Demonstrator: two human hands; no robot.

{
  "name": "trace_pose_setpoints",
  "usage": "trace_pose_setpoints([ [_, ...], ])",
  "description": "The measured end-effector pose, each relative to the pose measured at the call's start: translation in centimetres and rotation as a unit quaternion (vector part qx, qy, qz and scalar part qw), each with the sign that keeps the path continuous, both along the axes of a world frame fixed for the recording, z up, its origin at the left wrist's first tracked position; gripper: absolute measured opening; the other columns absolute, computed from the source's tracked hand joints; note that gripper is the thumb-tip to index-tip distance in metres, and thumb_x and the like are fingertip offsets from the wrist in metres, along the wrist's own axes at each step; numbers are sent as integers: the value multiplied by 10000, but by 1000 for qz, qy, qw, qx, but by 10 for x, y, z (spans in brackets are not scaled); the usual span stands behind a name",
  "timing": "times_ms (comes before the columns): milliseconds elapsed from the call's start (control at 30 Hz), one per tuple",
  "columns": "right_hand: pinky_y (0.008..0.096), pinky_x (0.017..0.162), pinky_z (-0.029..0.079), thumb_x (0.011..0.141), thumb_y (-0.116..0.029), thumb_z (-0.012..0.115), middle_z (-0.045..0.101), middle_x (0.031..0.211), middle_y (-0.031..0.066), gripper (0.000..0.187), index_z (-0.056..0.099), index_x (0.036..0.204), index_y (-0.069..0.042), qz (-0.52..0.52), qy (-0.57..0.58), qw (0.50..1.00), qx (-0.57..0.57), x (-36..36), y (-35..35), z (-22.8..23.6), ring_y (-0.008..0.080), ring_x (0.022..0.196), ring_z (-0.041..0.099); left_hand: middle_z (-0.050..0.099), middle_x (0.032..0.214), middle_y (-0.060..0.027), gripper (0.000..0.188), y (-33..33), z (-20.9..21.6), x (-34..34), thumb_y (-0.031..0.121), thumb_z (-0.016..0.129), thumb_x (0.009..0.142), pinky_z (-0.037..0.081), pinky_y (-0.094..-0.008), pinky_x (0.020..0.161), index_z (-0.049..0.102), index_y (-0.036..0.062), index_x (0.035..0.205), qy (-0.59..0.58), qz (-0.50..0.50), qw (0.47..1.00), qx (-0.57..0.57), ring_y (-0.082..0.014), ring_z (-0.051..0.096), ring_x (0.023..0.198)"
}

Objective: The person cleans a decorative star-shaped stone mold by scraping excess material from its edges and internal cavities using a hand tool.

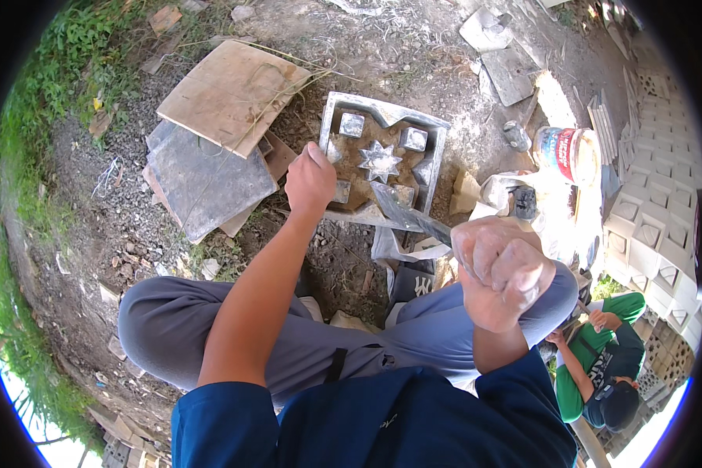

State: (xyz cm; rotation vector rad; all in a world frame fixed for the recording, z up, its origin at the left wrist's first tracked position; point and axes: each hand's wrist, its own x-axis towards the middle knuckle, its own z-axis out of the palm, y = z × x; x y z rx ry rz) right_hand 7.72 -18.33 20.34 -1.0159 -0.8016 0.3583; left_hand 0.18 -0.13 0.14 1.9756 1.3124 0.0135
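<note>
While I look down past my knees, my left hand [310, 181] rests closed on the near-left edge of the mould [384, 154], a square metal frame lying on the dirt with a star core [380, 161] in the middle and small square blocks at its corners. My right hand [501, 271] is fisted tight around the handle of a trowel [409, 212], whose blade reaches to the mould's near rim. Brownish mix fills the gaps between the cores, nearly to their tops as far as I can judge, so I reckon filling is mostly done and levelling and turning out are left. Flat boards [210, 129] lie stacked to the left, a paint tin [567, 153] stands to the right, and finished pale blocks [654, 226] are ranked at the far right. Another person in a green sleeve [585, 366] crouches at lower right.
</note>
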Motion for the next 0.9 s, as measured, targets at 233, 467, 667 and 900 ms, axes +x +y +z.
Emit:
trace_pose_setpoints([
  [233, 277, 407, 230, 1000, -134, 605, 340, 527, 2, 462, 351, 620, -64, 23, -22, 999, 22, 14, 8, -8, 113, 430, 307, 698, 1026, -254, 485, 1, 0, -3, 322, 288, 1060, 512, -572, 867, 657, 12, 1006, -5, -2, 1000, -15, -499, 639, 970],
  [467, 290, 394, 244, 988, -130, 610, 363, 531, 15, 474, 339, 604, -63, 1, 6, 1000, 23, 10, 4, -19, 117, 422, 306, 698, 1024, -250, 484, 1, -6, 0, 322, 279, 1060, 515, -574, 856, 646, 11, 1013, -19, -10, 1000, 0, -500, 640, 965],
  [667, 301, 433, 284, 963, -60, 529, 352, 560, 34, 353, 383, 642, -48, -33, -87, 995, -34, 2, 21, -29, 143, 466, 332, 697, 1008, -255, 465, 5, -1, -3, 315, 280, 1059, 513, -583, 845, 632, 16, 1000, -5, -3, 1000, -7, -506, 640, 951],
  [900, 283, 421, 200, 1055, -241, 546, 311, 519, -2, 523, 326, 608, -82, -45, -79, 995, -42, 7, 24, -38, 128, 441, 265, 690, 997, -265, 476, 5, -1, -2, 321, 281, 1062, 513, -581, 839, 638, 15, 984, -18, -4, 1000, -1, -509, 640, 942],
])
